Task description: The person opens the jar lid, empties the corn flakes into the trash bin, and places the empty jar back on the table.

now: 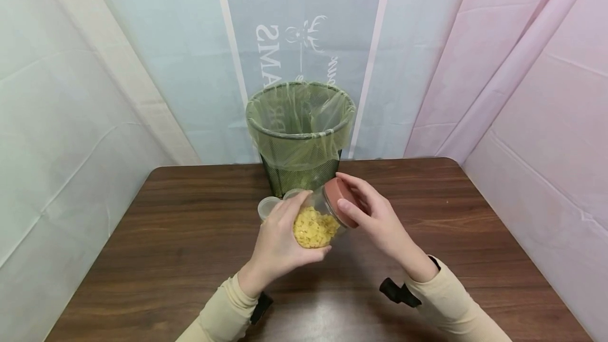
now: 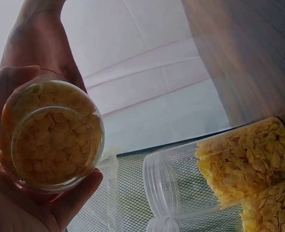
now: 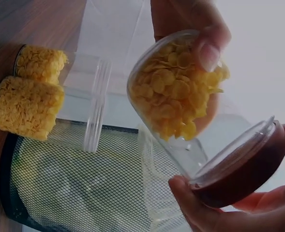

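Note:
A clear jar (image 1: 315, 226) partly filled with yellow corn flakes is tilted above the table, its base towards the left and its mouth towards the right. My left hand (image 1: 276, 241) grips the jar around its body near the base. The fingers and thumb of my right hand (image 1: 379, 216) hold the reddish-brown lid (image 3: 246, 169) at the jar's mouth. In the right wrist view the flakes (image 3: 176, 92) lie heaped towards the base, away from the lid. The left wrist view looks straight at the round jar bottom (image 2: 55, 140).
Behind my left hand stand two clear containers (image 3: 28, 108) of corn flakes with translucent screw lids (image 1: 268, 207). Close behind them is a mesh waste bin (image 1: 304, 170) lined with a thin greenish bag. Fabric curtains (image 1: 418, 67) surround the brown wooden table (image 1: 190, 226).

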{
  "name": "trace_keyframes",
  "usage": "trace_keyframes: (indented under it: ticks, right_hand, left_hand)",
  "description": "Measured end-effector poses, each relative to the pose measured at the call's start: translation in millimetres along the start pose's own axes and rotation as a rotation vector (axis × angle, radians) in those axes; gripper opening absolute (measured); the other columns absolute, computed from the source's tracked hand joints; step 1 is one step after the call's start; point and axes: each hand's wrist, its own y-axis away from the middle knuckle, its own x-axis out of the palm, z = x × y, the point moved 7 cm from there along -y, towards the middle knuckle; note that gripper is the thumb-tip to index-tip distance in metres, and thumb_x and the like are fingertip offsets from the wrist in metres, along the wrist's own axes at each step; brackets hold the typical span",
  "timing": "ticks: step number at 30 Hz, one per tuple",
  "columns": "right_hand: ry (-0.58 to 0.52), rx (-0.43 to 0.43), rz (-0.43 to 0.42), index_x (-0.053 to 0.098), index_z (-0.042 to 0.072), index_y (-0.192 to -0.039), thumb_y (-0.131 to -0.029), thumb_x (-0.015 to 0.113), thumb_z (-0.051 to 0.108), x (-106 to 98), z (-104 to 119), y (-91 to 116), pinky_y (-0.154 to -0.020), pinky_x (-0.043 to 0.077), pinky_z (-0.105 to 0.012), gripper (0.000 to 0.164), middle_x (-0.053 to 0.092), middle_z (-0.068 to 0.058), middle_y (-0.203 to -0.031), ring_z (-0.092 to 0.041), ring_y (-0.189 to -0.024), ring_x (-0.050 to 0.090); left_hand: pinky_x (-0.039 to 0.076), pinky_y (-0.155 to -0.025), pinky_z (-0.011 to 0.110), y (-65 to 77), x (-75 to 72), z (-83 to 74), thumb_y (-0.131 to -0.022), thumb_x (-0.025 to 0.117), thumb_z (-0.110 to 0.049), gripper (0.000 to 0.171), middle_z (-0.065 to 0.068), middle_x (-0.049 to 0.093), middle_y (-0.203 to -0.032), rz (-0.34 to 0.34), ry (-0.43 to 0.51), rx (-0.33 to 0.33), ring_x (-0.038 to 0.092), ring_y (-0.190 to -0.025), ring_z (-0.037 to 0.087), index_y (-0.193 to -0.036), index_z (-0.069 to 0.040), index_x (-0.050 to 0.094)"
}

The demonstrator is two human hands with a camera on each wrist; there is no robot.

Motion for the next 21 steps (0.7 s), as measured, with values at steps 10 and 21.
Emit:
trace_keyframes:
  ticks: [10,21]
  right_hand:
    - [0.018,-0.043,-0.001,0.047,0.026,-0.139,-0.085,0.07,0.017,-6,4,2,-0.085,0.05,-0.023,0.059,0.057,0.001,-0.124,-0.014,-0.109,0.058]
    - [-0.015,-0.144,0.016,0.047,0.017,-0.14,-0.085,0.067,0.008,-10,14,1,-0.088,0.047,-0.019,0.059,0.056,0.001,-0.125,-0.012,-0.108,0.057]
  left_hand:
    - [0.048,-0.093,0.037,0.1,2.9,1.3,-0.051,0.086,-0.044,0.096,-0.001,0.06,-0.124,0.008,0.041,-0.002,0.056,-0.112,0.018,-0.134,-0.014,0.047]
    - [0.049,-0.087,0.034,0.8,9.4,3.4,-0.049,0.088,-0.04,0.096,-0.002,0.061,-0.119,0.031,0.15,-0.063,0.058,-0.103,0.013,-0.133,-0.016,0.047]
